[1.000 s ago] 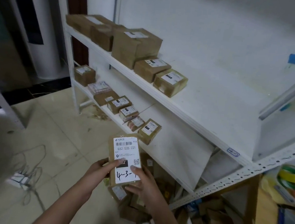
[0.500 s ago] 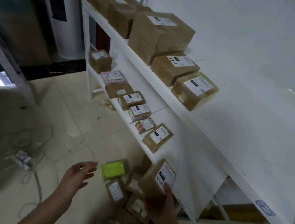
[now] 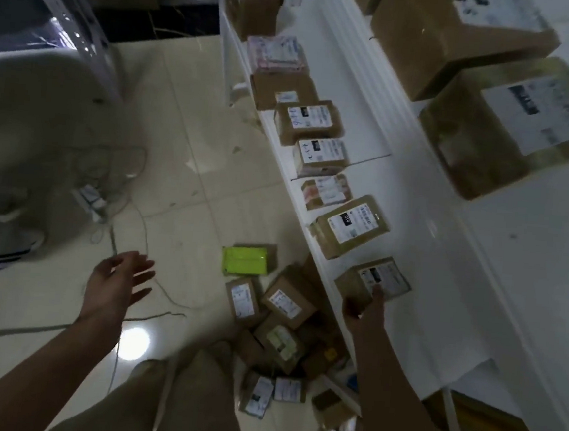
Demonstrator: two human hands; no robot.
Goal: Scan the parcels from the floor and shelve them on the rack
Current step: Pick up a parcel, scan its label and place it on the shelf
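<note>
Shelving a small parcel (image 3: 379,279) — my right hand (image 3: 363,308) holds it on the lower shelf (image 3: 416,330), at the row's near end. Left hand (image 3: 119,280) spread wide, empty. Next, likely: release, reach the floor pile (image 3: 287,303).

A white power strip (image 3: 90,198) is seen, and thin pale cables (image 3: 144,234) are looped around it and trailed away. Just beside it a large white rounded object (image 3: 41,67) is seen, too blurred to be named. A round spot of light (image 3: 134,343) is reflected lower down.
</note>
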